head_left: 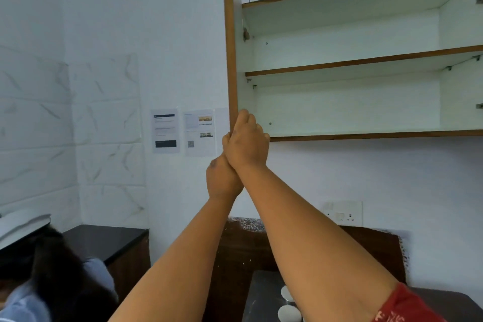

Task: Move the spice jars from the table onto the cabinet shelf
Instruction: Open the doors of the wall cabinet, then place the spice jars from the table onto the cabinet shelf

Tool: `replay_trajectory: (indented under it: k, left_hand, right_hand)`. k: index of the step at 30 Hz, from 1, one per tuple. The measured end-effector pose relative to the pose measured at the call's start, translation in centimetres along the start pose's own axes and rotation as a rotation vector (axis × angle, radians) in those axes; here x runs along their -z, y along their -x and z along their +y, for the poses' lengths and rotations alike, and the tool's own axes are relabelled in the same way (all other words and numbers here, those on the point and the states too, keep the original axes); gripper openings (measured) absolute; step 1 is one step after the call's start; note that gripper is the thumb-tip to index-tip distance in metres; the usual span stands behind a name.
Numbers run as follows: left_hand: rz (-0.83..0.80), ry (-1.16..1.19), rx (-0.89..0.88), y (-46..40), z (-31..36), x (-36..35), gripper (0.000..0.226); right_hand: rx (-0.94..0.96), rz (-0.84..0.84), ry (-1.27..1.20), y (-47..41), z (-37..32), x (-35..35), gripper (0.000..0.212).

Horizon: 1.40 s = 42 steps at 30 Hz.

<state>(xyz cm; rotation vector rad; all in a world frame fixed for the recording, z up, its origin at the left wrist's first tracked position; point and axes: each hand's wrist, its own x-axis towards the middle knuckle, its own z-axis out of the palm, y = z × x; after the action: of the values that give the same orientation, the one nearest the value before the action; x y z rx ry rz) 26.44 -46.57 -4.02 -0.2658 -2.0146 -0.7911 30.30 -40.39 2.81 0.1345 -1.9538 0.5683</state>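
The wall cabinet stands open, its brown-edged door [230,47] seen edge-on. My right hand [247,144] is raised and closed around the door's lower corner. My left hand [222,180] sits just below it, pressed against my right wrist, with its fingers hidden behind the right hand. The lower shelf [366,135] and the middle shelf [352,64] hold nothing. Two spice jars [287,304] with white lids stand on the dark table [261,295] at the bottom, partly covered by my right forearm.
Another person with dark hair and blue clothing [52,282] is at the lower left, beside a dark counter [109,238]. A wall socket [342,213] sits under the cabinet. Printed sheets [166,131] hang on the wall left of the door.
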Motion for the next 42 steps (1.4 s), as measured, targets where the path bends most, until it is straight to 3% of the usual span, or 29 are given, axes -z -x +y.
replay_trajectory:
  k: [2,7,11,16,19,24,30,36,42]
  left_hand:
    - [-0.001,-0.013,0.031,-0.4,-2.3,1.8,0.017]
    - [-0.036,0.205,0.111,-1.3,-7.0,5.9,0.016]
    - [-0.148,0.27,0.156,-2.6,-8.9,7.6,0.024]
    - [-0.21,0.321,0.141,-2.7,-9.5,7.9,0.016]
    - [-0.144,0.23,0.143,-2.1,-9.5,7.2,0.032]
    - [0.167,0.152,0.226,4.3,-6.0,2.5,0.09]
    - [-0.248,0.314,0.215,14.1,-2.6,-4.6,0.096]
    - [-0.437,0.381,0.321,22.7,-3.1,-9.4,0.098]
    - [-0.637,0.387,0.409,31.2,-3.6,-14.1,0.1]
  right_hand:
    - [0.003,-0.1,-0.062,1.0,-2.2,-0.6,0.042]
    - [0.023,-0.347,-0.131,1.8,-6.0,-1.9,0.044]
    - [0.139,-0.379,0.035,2.6,-6.2,-3.2,0.035]
    - [0.048,-0.501,-0.019,4.1,-4.6,-4.2,0.054]
    - [0.037,-0.461,-0.006,4.6,-3.1,-3.6,0.051]
    - [-0.114,-0.337,-0.04,6.9,2.3,-2.2,0.044]
    - [-0.387,-0.305,0.038,14.2,11.3,-1.9,0.039]
    - [-0.779,-0.166,-0.06,23.3,21.2,0.6,0.034]
    - [-1.112,-0.227,0.05,34.0,29.5,2.6,0.03]
